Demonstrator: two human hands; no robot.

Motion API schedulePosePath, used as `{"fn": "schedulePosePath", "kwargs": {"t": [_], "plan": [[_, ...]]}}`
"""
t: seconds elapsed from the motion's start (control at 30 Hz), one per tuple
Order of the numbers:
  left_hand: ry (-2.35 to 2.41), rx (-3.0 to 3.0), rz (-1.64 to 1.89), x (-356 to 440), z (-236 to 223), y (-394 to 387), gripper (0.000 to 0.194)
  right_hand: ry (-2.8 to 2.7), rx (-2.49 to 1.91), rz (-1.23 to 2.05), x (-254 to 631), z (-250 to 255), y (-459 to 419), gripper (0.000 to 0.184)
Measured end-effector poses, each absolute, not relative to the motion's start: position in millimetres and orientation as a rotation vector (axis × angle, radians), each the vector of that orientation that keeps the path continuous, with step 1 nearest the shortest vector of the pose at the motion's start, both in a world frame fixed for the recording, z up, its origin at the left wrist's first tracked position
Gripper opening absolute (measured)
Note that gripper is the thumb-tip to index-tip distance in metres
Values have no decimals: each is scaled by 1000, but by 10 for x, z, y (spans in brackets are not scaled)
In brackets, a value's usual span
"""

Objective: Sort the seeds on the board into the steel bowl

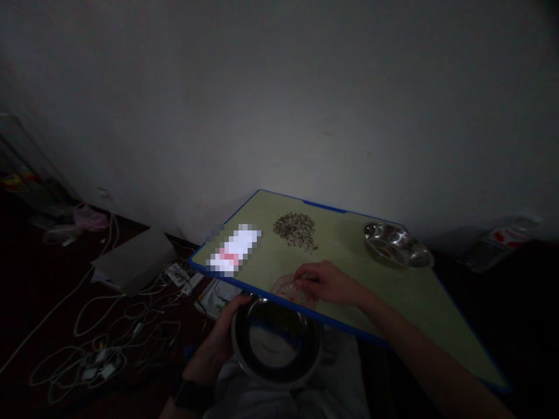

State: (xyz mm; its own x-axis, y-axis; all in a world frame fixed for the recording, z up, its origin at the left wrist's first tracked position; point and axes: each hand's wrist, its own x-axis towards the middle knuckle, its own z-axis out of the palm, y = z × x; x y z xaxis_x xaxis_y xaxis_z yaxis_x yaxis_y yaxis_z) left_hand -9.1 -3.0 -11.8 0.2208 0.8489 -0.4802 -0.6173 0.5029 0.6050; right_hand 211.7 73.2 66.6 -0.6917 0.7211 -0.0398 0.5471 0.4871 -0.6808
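Note:
My left hand (233, 317) grips the rim of a shiny metal bowl (279, 372), held over my lap just under the table's near edge. The bowl's inside looks dark, with a pale reflection at its bottom. Low over the tabletop, my right hand (325, 282) has its fingers pinched together above a red round pattern (286, 285). Whatever those fingers hold is too small to make out. Beyond it lies a loose pile of small dark grains or seeds (297, 228), spread on the pale green table (349, 244).
A second metal bowl (397, 247) stands at the table's right side. On the left lies a bright, blurred-out phone-like rectangle (236, 247). Tangled cables (105, 355), a power strip (181, 276) and a box (135, 259) are on the floor. A large plastic bottle (502, 241) is at right.

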Motion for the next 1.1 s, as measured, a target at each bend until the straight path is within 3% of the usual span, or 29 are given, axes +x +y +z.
{"fn": "schedulePosePath", "kwargs": {"t": [0.23, 0.5, 0.67, 1.1], "plan": [[902, 298, 1049, -91, -133, -17, 17, -2500, -1116, 858, 2099, 689, 686, 26], [892, 278, 1073, -100, -215, 8, 17, -2674, -1174, -274, 1794, 586, 383, 34], [896, 269, 1081, -106, -216, 7, 13, -2826, -1133, -681, 1564, 564, 385, 43], [939, 235, 1020, -89, -152, 15, 16, -2858, -1439, -682, 1573, 589, 575, 37]]}}
